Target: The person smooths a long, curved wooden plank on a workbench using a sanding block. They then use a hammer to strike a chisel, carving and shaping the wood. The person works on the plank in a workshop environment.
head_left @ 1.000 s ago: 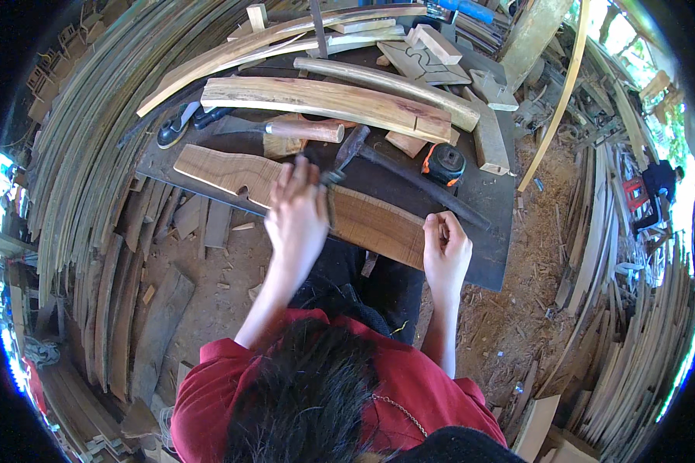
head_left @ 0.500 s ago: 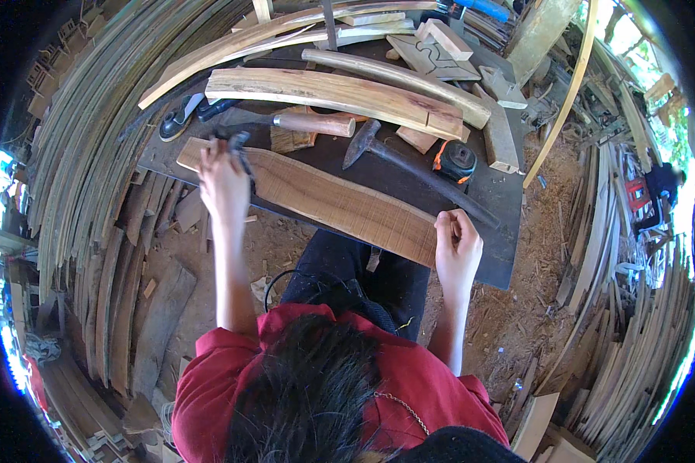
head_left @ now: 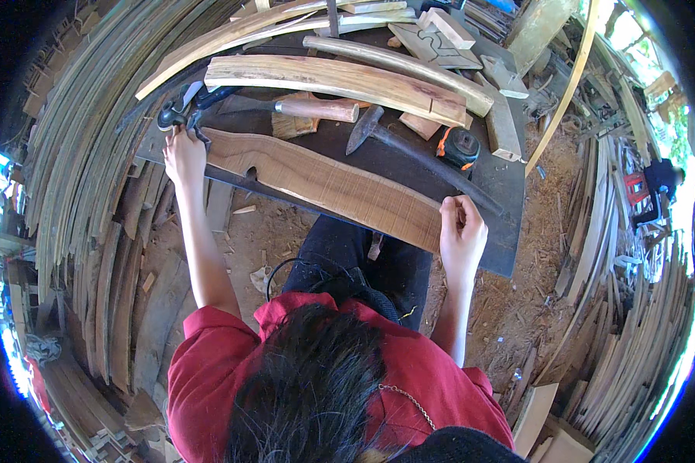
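A long brown wooden board [head_left: 340, 189] with a curved edge and a small dark notch lies along the near side of the dark tabletop. At its right end my right hand [head_left: 463, 235] is closed, thumb and fingers gripping the board. My left hand [head_left: 184, 158] is by the board's left end, its fingers closed around a small dark metal tool [head_left: 199, 131] whose kind I cannot make out. Just beyond that hand lies another black tool [head_left: 171, 116] with a grey blade-like part. A hammer [head_left: 409, 154] with a dark handle rests behind the board.
Behind the board lie a wooden-handled tool [head_left: 316, 109], a brush [head_left: 294, 126] and a black-orange tape measure [head_left: 459, 147]. Curved timber pieces [head_left: 332, 82] cover the far side of the table [head_left: 498, 251]. Stacked planks [head_left: 93, 170] stand at left, more at right.
My left hand has moved left with the dark tool, from over the board to its left end, baring the notch. My right hand keeps its grip on the board's right end.
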{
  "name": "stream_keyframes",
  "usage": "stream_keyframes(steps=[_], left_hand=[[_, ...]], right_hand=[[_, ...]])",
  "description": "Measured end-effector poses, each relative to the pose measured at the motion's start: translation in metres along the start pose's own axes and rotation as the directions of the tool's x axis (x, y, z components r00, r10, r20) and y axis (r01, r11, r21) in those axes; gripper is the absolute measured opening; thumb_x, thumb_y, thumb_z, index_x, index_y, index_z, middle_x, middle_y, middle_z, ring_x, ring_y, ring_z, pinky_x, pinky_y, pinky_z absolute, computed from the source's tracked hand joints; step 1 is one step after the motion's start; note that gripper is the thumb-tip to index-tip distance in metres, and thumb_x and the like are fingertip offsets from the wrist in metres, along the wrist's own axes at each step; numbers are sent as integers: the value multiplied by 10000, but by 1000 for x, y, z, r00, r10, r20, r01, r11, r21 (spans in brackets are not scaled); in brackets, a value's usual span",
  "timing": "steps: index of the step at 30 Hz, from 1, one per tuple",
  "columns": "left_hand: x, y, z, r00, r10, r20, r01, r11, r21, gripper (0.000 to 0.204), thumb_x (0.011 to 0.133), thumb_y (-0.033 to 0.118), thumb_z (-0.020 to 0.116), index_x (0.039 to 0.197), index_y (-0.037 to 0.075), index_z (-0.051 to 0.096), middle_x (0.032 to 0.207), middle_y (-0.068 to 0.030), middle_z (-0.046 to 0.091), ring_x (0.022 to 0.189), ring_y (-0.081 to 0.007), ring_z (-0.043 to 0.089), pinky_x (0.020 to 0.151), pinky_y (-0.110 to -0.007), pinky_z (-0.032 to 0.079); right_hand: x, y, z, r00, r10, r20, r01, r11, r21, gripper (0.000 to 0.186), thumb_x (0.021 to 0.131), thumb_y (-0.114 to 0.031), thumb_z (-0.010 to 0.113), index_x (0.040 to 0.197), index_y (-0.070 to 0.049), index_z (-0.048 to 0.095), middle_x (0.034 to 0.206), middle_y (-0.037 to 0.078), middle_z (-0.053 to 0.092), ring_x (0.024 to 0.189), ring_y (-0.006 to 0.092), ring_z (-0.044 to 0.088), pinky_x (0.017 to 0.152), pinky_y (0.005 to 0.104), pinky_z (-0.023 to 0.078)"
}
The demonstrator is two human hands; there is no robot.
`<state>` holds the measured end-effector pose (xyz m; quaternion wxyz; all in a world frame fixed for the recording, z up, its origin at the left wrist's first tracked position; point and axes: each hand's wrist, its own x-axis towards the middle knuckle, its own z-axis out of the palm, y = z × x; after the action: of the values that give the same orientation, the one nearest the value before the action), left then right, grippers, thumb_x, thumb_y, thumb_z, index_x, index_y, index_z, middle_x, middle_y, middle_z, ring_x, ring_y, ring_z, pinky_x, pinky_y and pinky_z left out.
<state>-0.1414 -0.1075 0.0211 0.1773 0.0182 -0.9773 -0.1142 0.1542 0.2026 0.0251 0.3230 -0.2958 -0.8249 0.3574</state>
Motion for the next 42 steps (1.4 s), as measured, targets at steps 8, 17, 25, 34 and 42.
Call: stream_keyframes(steps=[8,17,25,34,42], left_hand=[[-122,89,-16,922,386,13,-378,910,-170,384,959,173,397,1279,-15,494,1395,-154,426,1318,-343,360,1102,-478,271],[-13,18,-2,999,42,16,-40,996,-84,383,975,229,363,1310,83,475,1398,-164,409,1296,-387,370,1059,-542,330],[-111,89,-15,973,227,-30,-228,949,-219,357,942,171,427,1250,31,539,1365,-132,468,1278,-347,414,1072,-462,336],[-31,21,-7,992,56,109,-54,998,-29,337,981,239,366,1222,87,547,1377,-231,399,1213,-400,461,925,-541,460],[17,9,-28,875,302,-379,-404,886,-226,338,906,222,554,1208,71,543,1161,-193,565,1027,-376,573,837,-459,477]], right_hand=[[-2,-6,-2,999,42,-3,-42,994,-101,233,890,-214,571,739,-38,566,505,90,432,420,201,432,456,339,365],[-5,-8,7,997,-44,-61,35,991,-131,195,875,-198,584,735,-64,563,496,94,491,419,270,522,440,361,399],[-7,-10,6,998,-48,-51,38,982,-187,201,878,-203,583,727,-75,546,494,75,495,433,278,544,438,382,406],[-8,-4,4,991,-109,-75,101,989,-109,191,877,-196,583,738,-70,551,509,100,501,445,303,540,441,389,401],[-8,-4,4,994,-106,-18,103,989,-110,187,873,-199,580,736,-73,559,497,91,513,445,283,563,437,369,422]])
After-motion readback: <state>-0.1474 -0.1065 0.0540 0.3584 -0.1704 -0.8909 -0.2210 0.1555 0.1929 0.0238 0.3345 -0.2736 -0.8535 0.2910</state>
